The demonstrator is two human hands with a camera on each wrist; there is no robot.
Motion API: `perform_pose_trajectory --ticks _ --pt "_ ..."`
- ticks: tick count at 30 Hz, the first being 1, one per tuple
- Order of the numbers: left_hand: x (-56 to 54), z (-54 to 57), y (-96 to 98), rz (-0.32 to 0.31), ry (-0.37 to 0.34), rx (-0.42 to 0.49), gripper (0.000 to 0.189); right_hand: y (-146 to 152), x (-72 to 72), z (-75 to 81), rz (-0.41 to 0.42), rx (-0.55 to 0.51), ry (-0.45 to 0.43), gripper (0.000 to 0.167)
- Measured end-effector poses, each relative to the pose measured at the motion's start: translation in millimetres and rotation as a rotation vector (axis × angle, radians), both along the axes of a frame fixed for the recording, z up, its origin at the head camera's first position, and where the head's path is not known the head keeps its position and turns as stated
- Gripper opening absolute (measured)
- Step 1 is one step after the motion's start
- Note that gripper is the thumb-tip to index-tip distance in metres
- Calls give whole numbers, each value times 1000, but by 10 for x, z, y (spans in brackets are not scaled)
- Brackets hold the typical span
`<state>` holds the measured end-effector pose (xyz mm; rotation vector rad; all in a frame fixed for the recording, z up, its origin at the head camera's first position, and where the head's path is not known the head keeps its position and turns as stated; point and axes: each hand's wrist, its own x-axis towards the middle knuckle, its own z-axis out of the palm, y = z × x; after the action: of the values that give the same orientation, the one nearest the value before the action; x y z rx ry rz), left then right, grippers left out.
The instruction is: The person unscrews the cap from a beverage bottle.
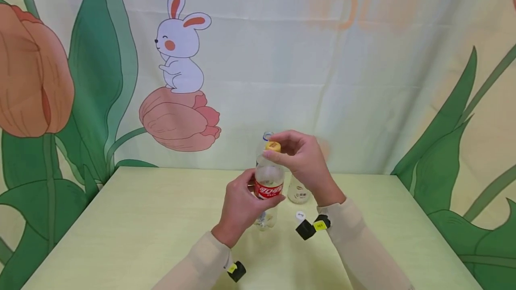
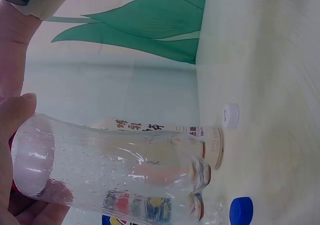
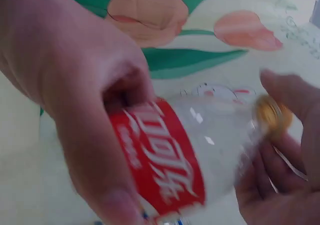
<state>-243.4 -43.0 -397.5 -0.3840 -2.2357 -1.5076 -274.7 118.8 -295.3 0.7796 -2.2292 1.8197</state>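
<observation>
In the head view my left hand grips a clear plastic Coca-Cola bottle around its red label, lifted off the table and held roughly upright. At the bottle's mouth is a yellow cap. My right hand pinches this cap between thumb and fingers. The right wrist view shows the red label and the cap over the neck, blurred; how tightly it sits cannot be told. From the left wrist, the bottle's clear lower part looks empty, with droplets on the wall.
Behind the held bottle stands another clear bottle with a blue neck ring, partly hidden. A bottle with brown print stands to its right. A white cap and a blue cap lie on the table. A printed curtain hangs behind.
</observation>
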Motion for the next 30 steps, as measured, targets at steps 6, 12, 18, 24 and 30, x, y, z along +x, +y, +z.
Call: perform_pose_trajectory --ticks 6,12,18,24,30 --pt "12 9 13 20 -4 -8 64 -147 134 -21 -224 -67 -20 32" --pt "14 -3 12 20 -14 -7 63 -158 165 -20 -263 -66 -23 33" --pt "16 5 10 17 -2 3 62 -111 154 -2 -214 -24 -45 33" --pt "19 6 -2 10 4 -7 64 -44 99 9 -112 18 -31 26" --pt "21 2 -11 9 16 -9 64 14 43 37 28 20 -41 25"
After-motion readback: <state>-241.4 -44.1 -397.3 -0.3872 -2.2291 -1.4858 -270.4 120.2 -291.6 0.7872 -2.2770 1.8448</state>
